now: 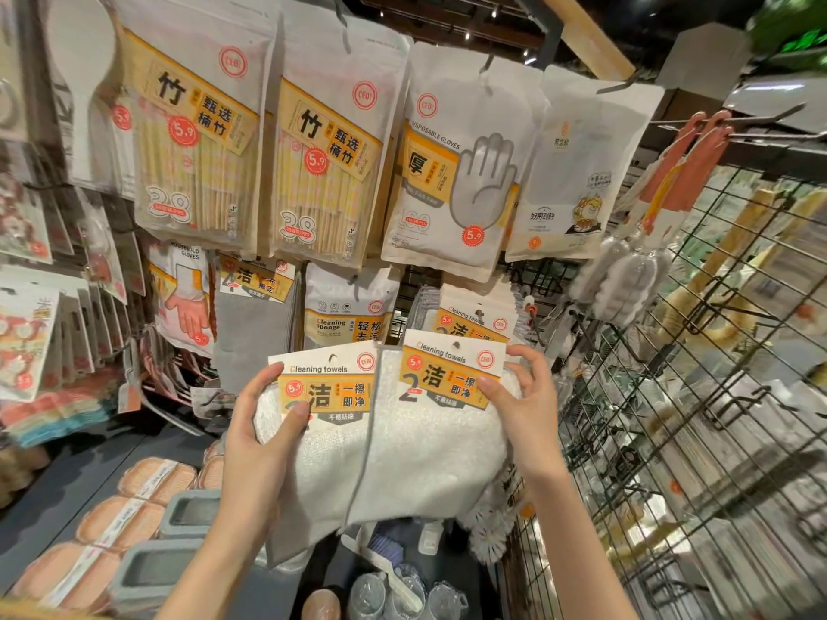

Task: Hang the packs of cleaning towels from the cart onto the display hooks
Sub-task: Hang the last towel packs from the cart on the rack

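Fluffy white cloth is seen in the towel packs (paper header cards, matt); the grid rack is dark metal wire.

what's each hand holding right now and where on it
Left hand grips the left cleaning towels pack at its left edge; right hand grips the right cleaning towels pack at its right edge.
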A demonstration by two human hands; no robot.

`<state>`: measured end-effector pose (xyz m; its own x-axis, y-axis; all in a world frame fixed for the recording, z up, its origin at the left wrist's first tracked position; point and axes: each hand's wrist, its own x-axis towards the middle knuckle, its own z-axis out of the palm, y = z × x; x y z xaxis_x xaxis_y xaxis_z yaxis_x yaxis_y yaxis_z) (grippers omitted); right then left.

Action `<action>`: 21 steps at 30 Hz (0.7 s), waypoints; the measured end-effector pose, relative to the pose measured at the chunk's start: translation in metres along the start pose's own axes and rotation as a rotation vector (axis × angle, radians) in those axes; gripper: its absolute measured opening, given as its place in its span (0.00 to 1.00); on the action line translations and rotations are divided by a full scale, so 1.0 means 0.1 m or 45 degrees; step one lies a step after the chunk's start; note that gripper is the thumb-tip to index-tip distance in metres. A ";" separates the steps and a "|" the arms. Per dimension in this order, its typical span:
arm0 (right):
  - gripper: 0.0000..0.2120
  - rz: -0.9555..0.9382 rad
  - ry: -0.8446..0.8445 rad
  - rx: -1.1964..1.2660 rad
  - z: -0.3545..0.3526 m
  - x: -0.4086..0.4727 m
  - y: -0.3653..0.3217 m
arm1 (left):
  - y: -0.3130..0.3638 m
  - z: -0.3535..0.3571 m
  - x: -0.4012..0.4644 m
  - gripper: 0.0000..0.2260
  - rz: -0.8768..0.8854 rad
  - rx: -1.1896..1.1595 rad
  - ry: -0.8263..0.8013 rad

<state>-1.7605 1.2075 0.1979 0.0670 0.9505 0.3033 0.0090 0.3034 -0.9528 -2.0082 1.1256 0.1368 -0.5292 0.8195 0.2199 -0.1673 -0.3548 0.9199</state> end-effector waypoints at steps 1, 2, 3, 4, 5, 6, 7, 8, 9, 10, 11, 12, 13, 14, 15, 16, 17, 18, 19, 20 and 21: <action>0.21 0.026 0.024 0.038 -0.03 0.05 0.02 | -0.01 -0.01 0.00 0.20 0.003 0.010 0.003; 0.20 0.047 0.051 0.074 -0.05 0.10 0.04 | -0.02 -0.01 0.00 0.20 0.005 0.021 0.007; 0.20 0.059 0.083 0.095 -0.06 0.17 0.05 | -0.03 -0.02 0.00 0.20 0.007 0.030 0.011; 0.20 0.064 0.114 0.099 -0.08 0.24 0.07 | -0.03 -0.02 0.00 0.20 0.012 0.046 0.018; 0.20 0.067 0.135 0.090 -0.09 0.30 0.08 | -0.02 -0.03 0.01 0.20 0.019 0.072 0.025; 0.20 0.068 0.144 0.074 -0.10 0.37 0.09 | -0.02 -0.04 0.02 0.20 0.025 0.100 0.032; 0.20 0.065 0.149 0.051 -0.10 0.43 0.11 | -0.03 -0.05 0.03 0.19 0.024 0.119 0.041; 0.20 0.059 0.155 0.023 -0.10 0.48 0.12 | -0.04 -0.05 0.03 0.19 0.020 0.133 0.048; 0.20 0.056 0.165 -0.003 -0.10 0.53 0.14 | -0.04 -0.06 0.03 0.19 0.018 0.149 0.050; 0.20 0.055 0.183 -0.018 -0.09 0.57 0.16 | -0.04 -0.07 0.03 0.19 0.023 0.169 0.047; 0.20 0.058 0.207 -0.024 -0.10 0.61 0.18 | -0.04 -0.07 0.03 0.19 0.029 0.190 0.044; 0.20 0.063 0.231 -0.028 -0.11 0.64 0.20 | -0.03 -0.07 0.03 0.19 0.034 0.210 0.042; 0.20 0.071 0.253 -0.038 -0.12 0.67 0.23 | -0.03 -0.08 0.03 0.18 0.034 0.230 0.044; 0.19 0.076 0.268 -0.050 -0.12 0.69 0.25 | -0.03 -0.09 0.03 0.18 0.031 0.246 0.047; 0.19 0.075 0.279 -0.068 -0.13 0.72 0.27 | -0.03 -0.10 0.04 0.19 0.027 0.257 0.054; 0.19 0.063 0.290 -0.096 -0.12 0.74 0.29 | -0.02 -0.11 0.04 0.19 0.024 0.264 0.063; 0.19 0.044 0.306 -0.129 -0.11 0.77 0.32 | -0.01 -0.12 0.04 0.19 0.023 0.270 0.070; 0.19 0.021 0.328 -0.157 -0.09 0.79 0.34 | 0.00 -0.12 0.05 0.20 0.029 0.272 0.075; 0.19 -0.003 0.355 -0.175 -0.07 0.82 0.35 | 0.00 -0.13 0.05 0.21 0.042 0.273 0.076; 0.19 -0.023 0.385 -0.191 -0.05 0.84 0.37 | 0.01 -0.12 0.05 0.22 0.059 0.266 0.073; 0.18 -0.037 0.419 -0.213 -0.02 0.86 0.39 | 0.02 -0.12 0.06 0.23 0.069 0.252 0.068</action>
<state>-1.7519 1.3010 0.1868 0.3810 0.8613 0.3362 0.1767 0.2891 -0.9408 -2.0218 1.1241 0.1354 -0.5770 0.7748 0.2584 0.0265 -0.2985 0.9540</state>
